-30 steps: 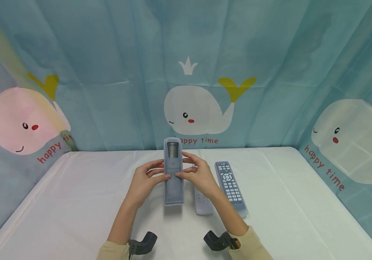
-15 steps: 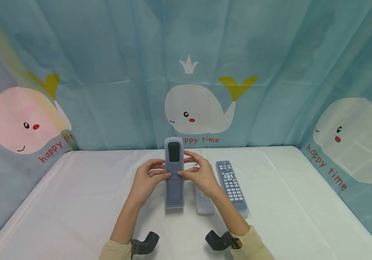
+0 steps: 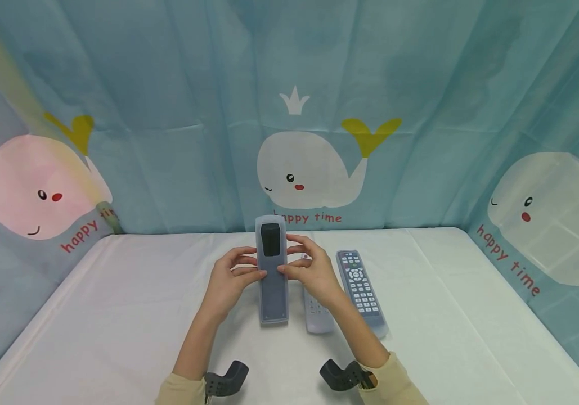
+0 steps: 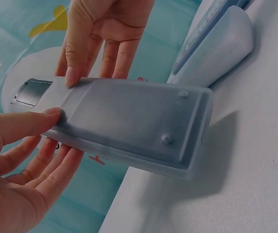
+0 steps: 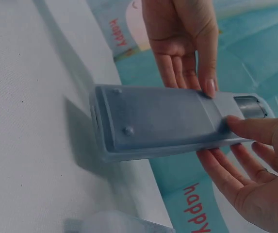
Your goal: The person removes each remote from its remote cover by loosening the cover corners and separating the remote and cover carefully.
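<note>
Upright in front of me is a remote control [image 3: 273,298] in a translucent cover, its back towards me. Near its top, a cutout shows a dark glossy panel [image 3: 270,239]. My left hand [image 3: 228,278] pinches its left edge, thumb on the back and fingers behind. On the opposite edge my right hand [image 3: 314,275] pinches it the same way. The left wrist view shows the lower back of the remote [image 4: 124,114] with small round bumps. In the right wrist view, the remote [image 5: 158,116] is held above the white surface, its shadow beside it. The button side is hidden.
Right of the held remote lies a pale remote [image 3: 318,316], partly covered by my right hand and arm. Beside it lies a blue-grey remote [image 3: 360,287] with white buttons. A white cloth [image 3: 127,315] covers the table, and a whale-print curtain [image 3: 193,169] hangs behind.
The remote has tilted slightly in both hands, and its cutout has gone from a silvery reflection to dark. Both hands keep their pinch, nearly in place.
</note>
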{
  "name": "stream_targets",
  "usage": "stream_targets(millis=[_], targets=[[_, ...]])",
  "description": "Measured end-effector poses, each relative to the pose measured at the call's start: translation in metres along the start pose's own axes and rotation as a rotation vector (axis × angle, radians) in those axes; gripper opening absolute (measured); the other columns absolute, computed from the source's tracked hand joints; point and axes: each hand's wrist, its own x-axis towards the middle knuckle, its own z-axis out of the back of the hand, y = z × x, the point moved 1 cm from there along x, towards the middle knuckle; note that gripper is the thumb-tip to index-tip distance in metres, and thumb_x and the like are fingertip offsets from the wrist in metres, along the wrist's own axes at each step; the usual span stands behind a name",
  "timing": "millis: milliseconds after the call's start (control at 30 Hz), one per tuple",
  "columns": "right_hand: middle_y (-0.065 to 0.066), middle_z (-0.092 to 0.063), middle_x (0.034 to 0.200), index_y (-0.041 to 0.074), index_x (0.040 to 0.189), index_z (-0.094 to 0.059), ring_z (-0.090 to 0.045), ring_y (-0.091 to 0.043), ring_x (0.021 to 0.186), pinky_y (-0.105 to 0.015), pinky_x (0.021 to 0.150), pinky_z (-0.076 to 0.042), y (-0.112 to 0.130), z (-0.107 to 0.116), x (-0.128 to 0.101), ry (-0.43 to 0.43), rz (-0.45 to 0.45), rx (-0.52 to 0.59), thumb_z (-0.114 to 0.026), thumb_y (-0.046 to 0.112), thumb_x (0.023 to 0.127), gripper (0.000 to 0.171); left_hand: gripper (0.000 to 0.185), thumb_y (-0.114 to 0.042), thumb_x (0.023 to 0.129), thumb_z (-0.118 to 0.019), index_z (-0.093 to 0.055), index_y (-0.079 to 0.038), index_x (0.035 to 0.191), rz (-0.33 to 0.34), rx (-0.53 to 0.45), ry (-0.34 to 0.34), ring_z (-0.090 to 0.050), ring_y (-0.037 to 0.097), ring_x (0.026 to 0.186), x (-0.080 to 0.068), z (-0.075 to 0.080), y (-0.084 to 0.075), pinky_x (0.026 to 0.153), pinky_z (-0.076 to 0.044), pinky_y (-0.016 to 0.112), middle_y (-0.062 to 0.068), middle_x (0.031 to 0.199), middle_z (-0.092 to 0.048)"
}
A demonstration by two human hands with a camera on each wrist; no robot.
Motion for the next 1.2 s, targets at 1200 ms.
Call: stream_targets(millis=[1200], targets=[[-0.018,-0.066,0.123,0.006,0.145,-0.06,-0.073,-0.023,0.096,-0.041,0.085,-0.065,0.0079,-0.0012,-0.0031,-0.019,0.069,0.003,-0.075,0.003,0.097,0.051,0.047,-0.01,0.098,-0.076,-0.06,-0.002,0.141,-0.028,0.009,0.017,-0.066,0.032,0.121,-0.0034,0.0066,-0.0077,0.103,-0.058,0.043,0.02,0.132,-0.064]])
